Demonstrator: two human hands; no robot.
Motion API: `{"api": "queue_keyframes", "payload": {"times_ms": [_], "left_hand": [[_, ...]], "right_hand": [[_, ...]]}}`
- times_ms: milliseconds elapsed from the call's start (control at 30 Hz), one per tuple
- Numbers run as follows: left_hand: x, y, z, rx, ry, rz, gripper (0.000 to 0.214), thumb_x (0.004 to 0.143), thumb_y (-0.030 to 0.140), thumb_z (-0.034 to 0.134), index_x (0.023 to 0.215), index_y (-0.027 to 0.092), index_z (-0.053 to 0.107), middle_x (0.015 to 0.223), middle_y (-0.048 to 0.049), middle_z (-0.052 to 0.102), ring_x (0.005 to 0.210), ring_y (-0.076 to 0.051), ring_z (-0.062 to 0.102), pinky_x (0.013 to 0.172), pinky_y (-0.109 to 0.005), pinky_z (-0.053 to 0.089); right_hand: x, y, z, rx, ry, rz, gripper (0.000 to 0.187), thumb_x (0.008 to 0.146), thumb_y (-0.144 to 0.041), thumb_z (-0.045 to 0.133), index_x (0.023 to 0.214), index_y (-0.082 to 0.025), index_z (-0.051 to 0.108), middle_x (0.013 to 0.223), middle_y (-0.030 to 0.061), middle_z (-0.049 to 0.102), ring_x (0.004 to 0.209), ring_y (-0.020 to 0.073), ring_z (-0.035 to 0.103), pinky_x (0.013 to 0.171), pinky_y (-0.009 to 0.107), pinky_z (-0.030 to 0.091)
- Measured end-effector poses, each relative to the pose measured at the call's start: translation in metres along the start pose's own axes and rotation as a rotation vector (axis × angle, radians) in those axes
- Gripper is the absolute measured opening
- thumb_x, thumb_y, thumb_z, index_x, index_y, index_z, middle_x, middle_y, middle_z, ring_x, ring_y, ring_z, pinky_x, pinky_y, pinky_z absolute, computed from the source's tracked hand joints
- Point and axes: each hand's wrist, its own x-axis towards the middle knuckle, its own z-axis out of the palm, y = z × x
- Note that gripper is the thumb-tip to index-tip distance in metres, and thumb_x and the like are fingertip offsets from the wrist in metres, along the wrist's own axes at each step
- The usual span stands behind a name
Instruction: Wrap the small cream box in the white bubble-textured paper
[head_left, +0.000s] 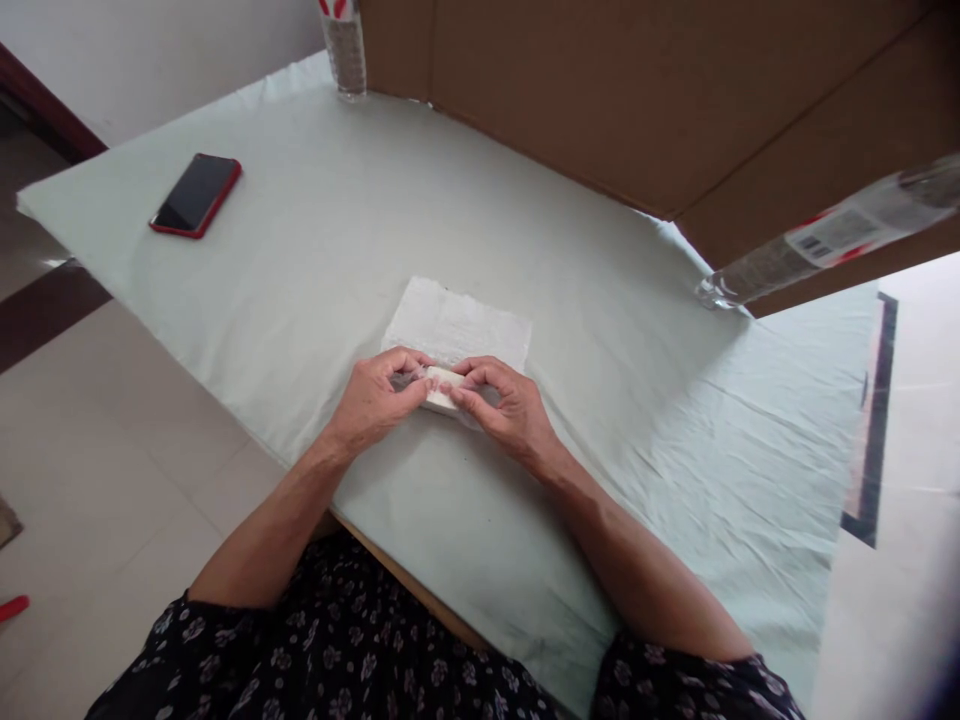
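Holding the block (445, 390) from both ends in the head view, the left hand (382, 396) and the right hand (507, 402) face each other, thumbs on the near side and pointing inward. Each grip is narrow, thumb and fingers pinched at the block with little room to spare; the fingertips behind it are partly hidden. The block is pale, small and squared, and it sits right between the two hands, at the near edge of a white sheet (463, 318).

The sheet spreads out just beyond the grip, flat and a little creased, with an uneven far edge (I cannot tell whether it also runs under the block). Beneath it all is a pale green cloth (315, 250), smooth around the hands and wrinkled well off to the right of them.

Beyond the grip and to its left, well apart, a phone (196, 195) in a red case lies with its dark screen up. Farther beyond the hands, and out to the right, stands brown cardboard (570, 100), with one clear bottle (346, 55) at its left end and a second bottle (832, 235) to the right of the grip. Closest to the body, below the wrists, dark flowered clothing (360, 640) shows.
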Motion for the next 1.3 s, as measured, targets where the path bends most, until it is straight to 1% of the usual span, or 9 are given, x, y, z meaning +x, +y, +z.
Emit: {"api": "queue_keyframes", "payload": {"times_ms": [333,500,667,800,933,1067,1200,1233,1300], "left_hand": [[-0.002,-0.005,0.002,-0.081,0.003,0.012,0.017,0.081,0.03,0.066,0.069,0.019,0.062,0.099,-0.005,0.077,0.093,-0.019,0.07,0.082,-0.031,0.053],[-0.001,-0.007,0.004,-0.108,0.016,0.024,0.016,0.081,0.029,0.066,0.069,0.019,0.061,0.095,-0.0039,0.077,0.085,-0.017,0.069,0.077,-0.029,0.052],[0.0,-0.005,0.004,-0.107,0.015,0.008,0.017,0.08,0.03,0.066,0.069,0.019,0.061,0.093,-0.0046,0.076,0.085,-0.018,0.069,0.078,-0.03,0.052],[0.002,-0.005,0.003,-0.095,0.004,-0.02,0.018,0.079,0.033,0.067,0.068,0.019,0.061,0.091,-0.0048,0.075,0.084,-0.018,0.068,0.077,-0.03,0.052],[0.004,-0.006,0.003,-0.077,-0.014,-0.051,0.018,0.078,0.033,0.068,0.069,0.018,0.062,0.09,-0.0047,0.074,0.081,-0.017,0.066,0.074,-0.029,0.049],[0.004,-0.006,0.002,-0.045,-0.022,-0.078,0.018,0.078,0.033,0.066,0.07,0.017,0.063,0.09,-0.0046,0.074,0.081,-0.017,0.066,0.074,-0.028,0.048],[0.005,-0.003,0.002,-0.044,-0.026,-0.069,0.017,0.078,0.033,0.065,0.069,0.018,0.062,0.089,-0.0046,0.074,0.082,-0.017,0.065,0.075,-0.028,0.048],[0.005,-0.002,0.003,-0.037,-0.028,-0.063,0.017,0.078,0.033,0.065,0.07,0.018,0.063,0.088,-0.0045,0.074,0.081,-0.017,0.065,0.075,-0.028,0.048],[0.006,-0.001,0.002,-0.016,-0.035,-0.058,0.017,0.078,0.033,0.064,0.072,0.018,0.064,0.087,-0.0043,0.074,0.08,-0.017,0.065,0.074,-0.028,0.049]], "right_hand": [[-0.001,-0.003,0.005,0.079,0.059,0.101,0.029,0.089,-0.046,0.07,0.074,-0.023,0.06,0.097,0.0043,0.075,0.089,0.0195,0.068,0.086,0.035,0.053],[-0.001,-0.002,0.008,0.104,0.099,0.098,0.027,0.088,-0.041,0.07,0.072,-0.023,0.059,0.097,0.0043,0.075,0.089,0.0191,0.069,0.087,0.034,0.053],[0.0,-0.002,0.008,0.133,0.093,0.11,0.025,0.086,-0.04,0.07,0.072,-0.023,0.059,0.093,0.0036,0.075,0.088,0.0192,0.068,0.084,0.034,0.053],[0.003,0.002,0.003,0.136,0.046,0.158,0.024,0.084,-0.04,0.071,0.072,-0.022,0.061,0.085,0.0027,0.073,0.079,0.0176,0.066,0.074,0.031,0.05],[0.008,0.009,-0.007,0.027,0.0,0.214,0.023,0.085,-0.041,0.069,0.074,-0.021,0.064,0.073,0.0007,0.069,0.068,0.0164,0.061,0.064,0.029,0.046],[0.009,0.009,-0.017,-0.169,0.084,0.092,0.014,0.087,-0.032,0.066,0.078,-0.022,0.065,0.079,0.0015,0.072,0.076,0.0185,0.065,0.073,0.032,0.048],[0.001,-0.006,-0.018,-0.44,0.218,-0.213,0.008,0.094,-0.026,0.062,0.09,-0.022,0.068,0.097,0.0055,0.076,0.093,0.0217,0.068,0.084,0.037,0.046],[-0.001,-0.011,-0.015,-0.486,0.197,-0.297,0.008,0.096,-0.025,0.061,0.093,-0.022,0.068,0.099,0.0057,0.077,0.095,0.0214,0.068,0.085,0.037,0.046],[-0.005,-0.019,-0.008,-0.554,0.08,-0.427,0.01,0.098,-0.024,0.06,0.102,-0.023,0.069,0.105,0.0057,0.077,0.097,0.0212,0.068,0.087,0.037,0.045]]}}
